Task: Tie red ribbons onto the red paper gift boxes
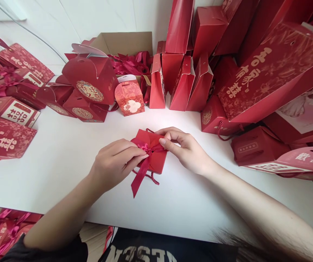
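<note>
A small red gift box (158, 163) with twisted cord handles sits on the white table in front of me. A shiny dark-pink ribbon (141, 178) is tied across its top, one tail hanging toward me. My left hand (118, 160) pinches the ribbon near the knot from the left, its fingertips pressed together. From the right, my right hand (179, 147) has thumb and index finger closed on the ribbon at the box's right corner. Its other fingers reach behind the box and are partly hidden.
An open cardboard carton (126, 42) full of ribbons stands at the back. Red boxes with gold emblems (88, 85) are stacked left of it. Tall red boxes (243, 80) crowd the right side. More beribboned boxes (2, 231) lie below the table's left edge.
</note>
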Tool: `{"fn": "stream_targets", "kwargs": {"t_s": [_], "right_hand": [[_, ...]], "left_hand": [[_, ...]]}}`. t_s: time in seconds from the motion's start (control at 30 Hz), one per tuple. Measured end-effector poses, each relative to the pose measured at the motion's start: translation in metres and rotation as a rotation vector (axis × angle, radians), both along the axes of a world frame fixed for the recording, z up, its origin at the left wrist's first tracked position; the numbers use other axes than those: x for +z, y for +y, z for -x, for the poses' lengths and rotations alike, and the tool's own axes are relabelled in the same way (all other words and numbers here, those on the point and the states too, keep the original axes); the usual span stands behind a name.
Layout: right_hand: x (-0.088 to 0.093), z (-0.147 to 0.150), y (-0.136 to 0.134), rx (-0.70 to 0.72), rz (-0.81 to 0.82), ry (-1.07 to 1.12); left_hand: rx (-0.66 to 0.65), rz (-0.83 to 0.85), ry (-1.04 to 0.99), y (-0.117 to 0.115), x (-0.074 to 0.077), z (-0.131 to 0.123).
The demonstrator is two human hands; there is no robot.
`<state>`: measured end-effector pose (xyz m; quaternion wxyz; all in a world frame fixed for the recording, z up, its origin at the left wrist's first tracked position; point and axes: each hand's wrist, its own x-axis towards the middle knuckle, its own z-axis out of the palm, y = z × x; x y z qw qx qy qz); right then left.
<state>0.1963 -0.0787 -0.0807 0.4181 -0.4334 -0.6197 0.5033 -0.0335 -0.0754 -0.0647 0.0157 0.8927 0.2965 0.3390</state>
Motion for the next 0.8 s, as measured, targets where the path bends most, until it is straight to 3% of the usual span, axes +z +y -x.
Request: {"fn": "stream_targets", "kwargs": {"t_s": [0.13, 0.4, 0.63, 0.8], "right_hand": [[-0.002, -0.001, 0.003, 0.044, 0.013, 0.031], [-0.003, -0.002, 0.006, 0.05, 0.0, 0.061], [0.004, -0.008, 0.005, 0.147, -0.039, -0.005], [0.003, -0.011, 0.009, 0.093, -0.029, -0.006]], "left_hand": [[-0.103, 0.071, 0.018, 0.012, -0.001, 0.006], [-0.135, 0.179, -0.053, 0.018, 0.005, 0.008], [-0.143, 0.02, -0.035, 0.018, -0.001, 0.006], [-0.177, 0.025, -0.003, 0.015, -0.001, 0.007]]}}
